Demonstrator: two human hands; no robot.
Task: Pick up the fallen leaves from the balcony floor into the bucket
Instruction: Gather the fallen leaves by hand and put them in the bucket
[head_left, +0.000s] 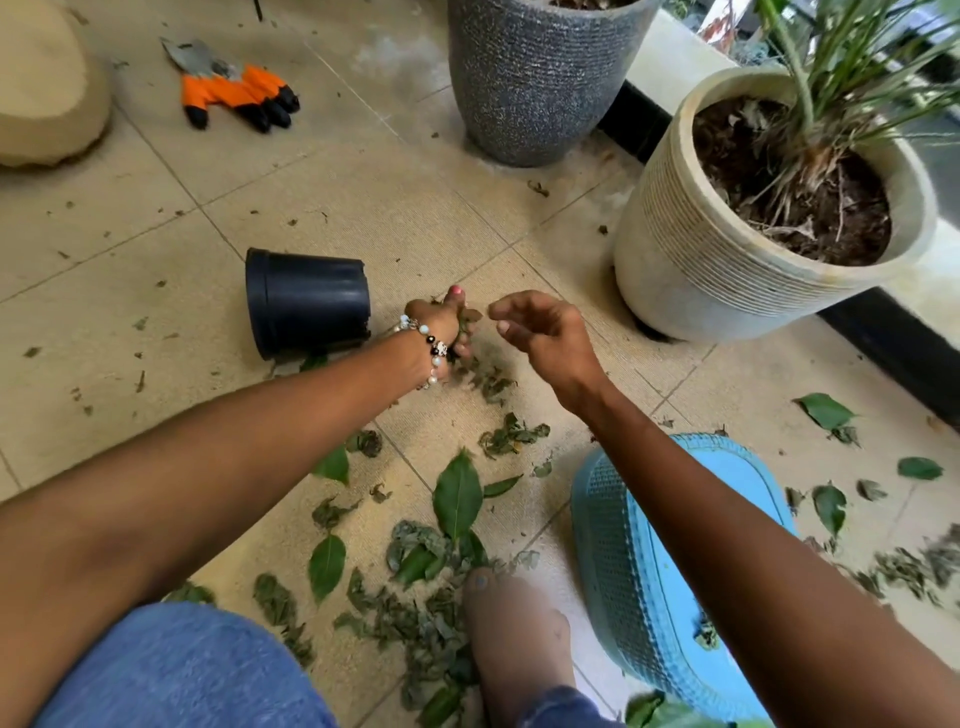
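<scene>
We are finding no brand, label or legible writing on any surface. We are looking down at a tiled balcony floor (426, 218) over two outstretched bare arms. The left hand (441, 325), wearing a beaded bracelet (434, 348) at the wrist, is reaching low to the tiles with its fingers curled round a small clump of crumpled leaves; its thumb, with a pink-painted nail, is pointing away from us. The right hand (540, 335) is hovering just beside the left one, above the floor, with fingers loosely bent and apart, holding nothing that we can see.

We are seeing the fallen leaves (457, 499) scattered over the tiles nearer to us than the hands: flat green ones mixed with dry, curled ones, thickest beside a bare foot (514, 639) at the lower edge, with a second scatter lying at the right edge. The blue mesh-walled bucket (623, 566) is standing at the lower right, partly hidden by the right forearm, with a scrap of leaf showing against its wall.

A small black plastic pot (306, 301) is lying on its side just left of the left hand. A dark grey textured planter (535, 83) is standing at the top centre, and a pale ribbed planter (691, 249) holding soil and a grassy plant is standing at the right. An orange-and-black glove (239, 96) is lying at the upper left, touching a grey trowel blade (189, 52).
</scene>
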